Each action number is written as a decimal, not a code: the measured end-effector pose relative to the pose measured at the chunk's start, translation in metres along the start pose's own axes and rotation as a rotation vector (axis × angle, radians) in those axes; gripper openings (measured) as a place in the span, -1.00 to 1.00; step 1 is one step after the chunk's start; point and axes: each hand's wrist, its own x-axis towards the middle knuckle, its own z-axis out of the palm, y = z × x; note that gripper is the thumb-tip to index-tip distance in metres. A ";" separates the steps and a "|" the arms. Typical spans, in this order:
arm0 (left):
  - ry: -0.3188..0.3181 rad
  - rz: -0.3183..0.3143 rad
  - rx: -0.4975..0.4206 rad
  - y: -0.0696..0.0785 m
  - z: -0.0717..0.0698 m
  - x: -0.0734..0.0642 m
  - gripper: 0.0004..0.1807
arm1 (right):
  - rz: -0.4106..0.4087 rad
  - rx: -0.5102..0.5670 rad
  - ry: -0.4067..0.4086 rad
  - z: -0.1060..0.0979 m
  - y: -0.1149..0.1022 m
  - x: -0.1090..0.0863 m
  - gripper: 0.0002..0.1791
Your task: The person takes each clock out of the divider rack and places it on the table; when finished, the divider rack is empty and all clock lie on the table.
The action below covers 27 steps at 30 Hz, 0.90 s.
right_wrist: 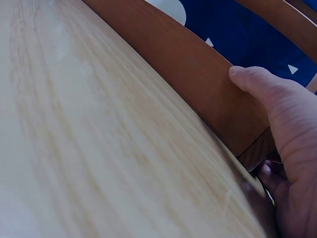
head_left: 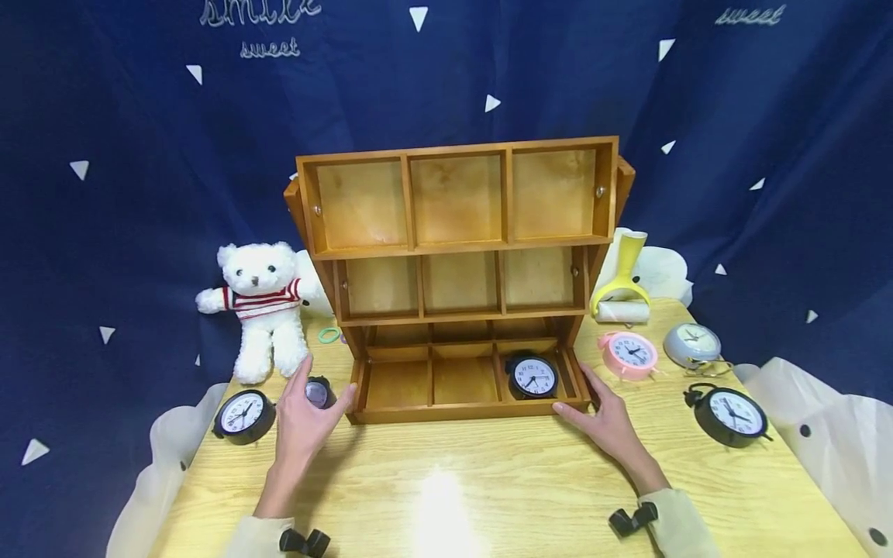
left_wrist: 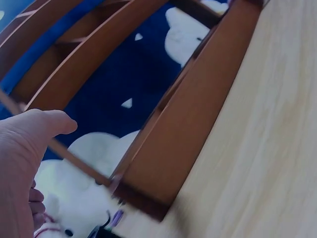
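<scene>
A three-tier wooden storage box [head_left: 456,413] with open compartments stands unfolded on the table. My right hand [head_left: 614,425] grips its lower right corner; in the right wrist view the thumb lies against the front board [right_wrist: 183,59] and the fingers bend around the side. My left hand [head_left: 307,418] is beside the lower left corner, fingers spread. In the left wrist view its thumb [left_wrist: 57,121] is apart from the box's front board [left_wrist: 183,119]. A black alarm clock [head_left: 533,377] sits in the bottom right compartment. Another dark clock [head_left: 318,393] is partly hidden behind my left hand.
A black clock [head_left: 244,415] and a white teddy bear [head_left: 265,310] are on the left. At right are a pink clock [head_left: 630,355], a grey clock [head_left: 692,345], a black clock [head_left: 731,416] and a yellow-handled lint roller [head_left: 623,310]. A dark blue curtain [head_left: 446,85] hangs behind.
</scene>
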 end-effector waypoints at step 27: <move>-0.558 0.293 -0.136 0.092 0.122 -0.019 0.00 | -0.002 0.023 -0.001 0.001 0.001 0.000 0.10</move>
